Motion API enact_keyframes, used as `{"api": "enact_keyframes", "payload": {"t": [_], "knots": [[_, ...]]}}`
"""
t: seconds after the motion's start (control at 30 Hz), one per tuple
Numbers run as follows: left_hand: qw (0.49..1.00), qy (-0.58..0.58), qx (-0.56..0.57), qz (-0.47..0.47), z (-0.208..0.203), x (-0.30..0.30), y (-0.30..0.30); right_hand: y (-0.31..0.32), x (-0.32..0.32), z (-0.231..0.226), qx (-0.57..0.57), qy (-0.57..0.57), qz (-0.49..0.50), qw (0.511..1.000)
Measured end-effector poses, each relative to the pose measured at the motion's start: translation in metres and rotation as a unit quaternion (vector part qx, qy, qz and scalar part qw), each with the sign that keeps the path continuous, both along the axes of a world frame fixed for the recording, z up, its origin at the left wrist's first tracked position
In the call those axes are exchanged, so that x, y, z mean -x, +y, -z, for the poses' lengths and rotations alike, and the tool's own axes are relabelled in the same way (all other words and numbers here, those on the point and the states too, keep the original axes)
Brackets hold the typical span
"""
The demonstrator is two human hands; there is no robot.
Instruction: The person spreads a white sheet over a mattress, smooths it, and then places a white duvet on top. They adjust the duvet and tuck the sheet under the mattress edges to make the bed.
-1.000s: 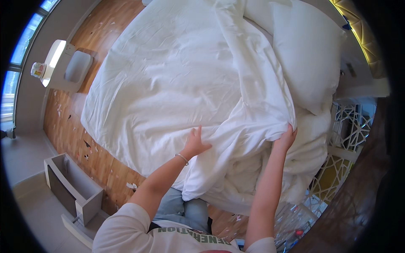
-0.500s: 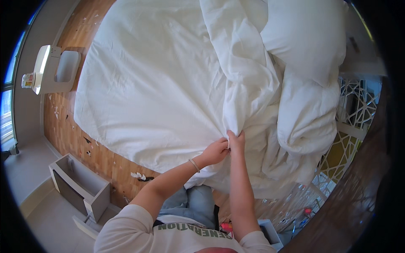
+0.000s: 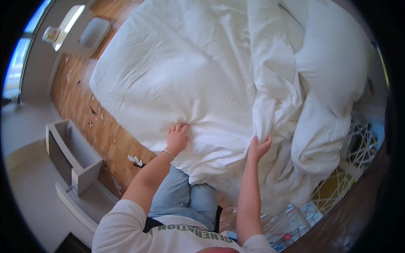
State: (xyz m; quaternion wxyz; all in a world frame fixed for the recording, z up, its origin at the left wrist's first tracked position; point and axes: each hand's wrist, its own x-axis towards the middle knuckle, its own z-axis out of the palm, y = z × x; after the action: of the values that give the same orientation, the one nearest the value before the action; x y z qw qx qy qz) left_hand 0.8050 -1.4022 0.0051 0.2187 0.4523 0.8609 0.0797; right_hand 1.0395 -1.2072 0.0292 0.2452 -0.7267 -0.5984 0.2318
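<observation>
A large white duvet [image 3: 168, 76] spreads over the bed, rumpled into thick folds along its right side. My left hand [image 3: 177, 137] is on its near edge, fingers curled into the fabric, with creases running out from them. Farther right, my right hand [image 3: 259, 148] pinches the duvet at the lower end of a long fold, thumb and fingers closed. Between my hands the near edge hangs in loose gathers above my knees. White pillows [image 3: 333, 55] lie at the right end of the bed, beside a bunched part of the bedding.
A pale open drawer unit [image 3: 78, 156] stands at the left. Paper scraps [image 3: 136, 160] are scattered over the wooden floor [image 3: 112, 145]. A white stand with a bin-like container [image 3: 93, 33] is at the far left. Lattice-patterned panels [image 3: 333, 189] are at the lower right.
My hands, together on the duvet before, are now apart: the left moved left along the near edge, the right moved slightly right. The whole view has shifted, and the duvet's near part lies flatter.
</observation>
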Motion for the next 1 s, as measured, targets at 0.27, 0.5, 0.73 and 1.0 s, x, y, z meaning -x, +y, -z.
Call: {"api": "enact_keyframes", "payload": {"t": [0.27, 0.5, 0.73, 1.0], "knots": [[0.955, -0.097, 0.096, -0.264, 0.019, 0.069, -0.125, -0.067, 0.110, -0.025, -0.002, 0.014, -0.363, 0.932], [0.851, -0.200, -0.113, -0.472, 0.067, 0.226, -0.184, -0.179, 0.257, -0.031, 0.071, 0.042, -0.516, 0.853], [0.884, -0.104, -0.151, -0.430, 0.047, 0.385, -0.194, -0.274, 0.433, 0.020, 0.147, 0.084, -0.559, 0.812], [0.916, -0.042, -0.204, -0.344, 0.074, 0.492, -0.211, -0.294, 0.553, 0.032, 0.122, -0.011, -0.637, 0.761]]}}
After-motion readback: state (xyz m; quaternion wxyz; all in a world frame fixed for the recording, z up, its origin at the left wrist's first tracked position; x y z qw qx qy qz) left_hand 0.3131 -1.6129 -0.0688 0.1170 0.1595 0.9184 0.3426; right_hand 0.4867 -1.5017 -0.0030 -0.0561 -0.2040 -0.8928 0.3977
